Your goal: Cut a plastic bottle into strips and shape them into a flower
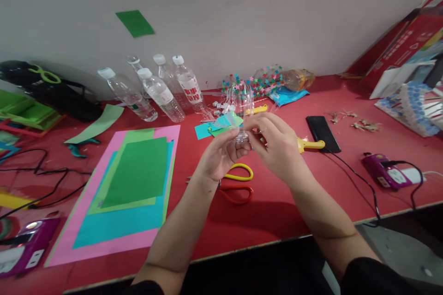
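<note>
Between the two forearms, red counter [265, 212] runs down to the front edge, with scissors [238, 178] lying just below the left hand [221, 154]. A stack of coloured paper [138, 170] takes up the room to that hand's left; right of the right hand [278, 147], a yellow handle [313, 144] and a black phone [323, 134] sit close. Beyond the left hand, a bottle [192, 93] carries bold red Chinese characters, too blurred for me to read; far past the right hand, a red box [408, 39] bears white writing, also illegible. The left hand, palm upturned, grips a cut clear bottle [240, 110] by its neck, strips upward. The right hand arches in, fingers bent near the neck; whether they pinch a strip I can't tell.
</note>
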`<state>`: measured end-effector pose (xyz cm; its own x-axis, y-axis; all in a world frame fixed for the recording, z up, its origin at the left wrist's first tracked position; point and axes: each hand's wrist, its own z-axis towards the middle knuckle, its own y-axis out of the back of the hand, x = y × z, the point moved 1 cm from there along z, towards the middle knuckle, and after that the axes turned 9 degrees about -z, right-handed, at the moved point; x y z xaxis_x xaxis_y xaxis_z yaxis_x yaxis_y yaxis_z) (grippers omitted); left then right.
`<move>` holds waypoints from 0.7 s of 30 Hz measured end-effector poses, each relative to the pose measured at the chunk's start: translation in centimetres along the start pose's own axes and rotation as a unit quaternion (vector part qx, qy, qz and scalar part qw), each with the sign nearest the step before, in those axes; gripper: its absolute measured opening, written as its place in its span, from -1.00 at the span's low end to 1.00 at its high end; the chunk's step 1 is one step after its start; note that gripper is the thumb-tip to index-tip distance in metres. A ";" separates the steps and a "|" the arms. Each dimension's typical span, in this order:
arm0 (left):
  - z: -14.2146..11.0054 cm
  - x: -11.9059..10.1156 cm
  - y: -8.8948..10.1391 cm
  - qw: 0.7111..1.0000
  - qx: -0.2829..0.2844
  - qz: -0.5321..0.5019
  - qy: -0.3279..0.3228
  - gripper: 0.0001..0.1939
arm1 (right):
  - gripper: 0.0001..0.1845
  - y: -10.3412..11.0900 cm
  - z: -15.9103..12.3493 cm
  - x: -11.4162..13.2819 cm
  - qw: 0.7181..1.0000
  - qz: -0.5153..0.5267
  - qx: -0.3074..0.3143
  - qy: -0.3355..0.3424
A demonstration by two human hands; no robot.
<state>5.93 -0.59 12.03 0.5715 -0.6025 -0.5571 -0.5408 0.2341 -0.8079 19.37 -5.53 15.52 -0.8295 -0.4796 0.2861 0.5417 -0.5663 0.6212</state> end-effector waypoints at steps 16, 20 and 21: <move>-0.1 -0.1 0.2 0.997 0.064 0.039 -0.023 -0.87 | -0.85 0.6 0.1 0.6 1.000 -0.025 0.009 0.015; -0.1 -0.1 0.2 0.996 0.065 0.059 -0.025 -0.89 | -0.88 0.7 0.0 0.4 0.999 -0.018 -0.020 0.027; -0.1 0.0 0.2 0.996 0.061 0.059 -0.024 -0.89 | -0.88 0.7 -0.1 0.4 0.999 -0.017 -0.020 0.027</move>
<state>5.75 -0.60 11.90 0.5388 -0.5296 -0.6552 -0.5279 0.3939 -0.7525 19.39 -6.19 16.03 -0.8391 -0.4951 0.2254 0.5199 -0.6083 0.5998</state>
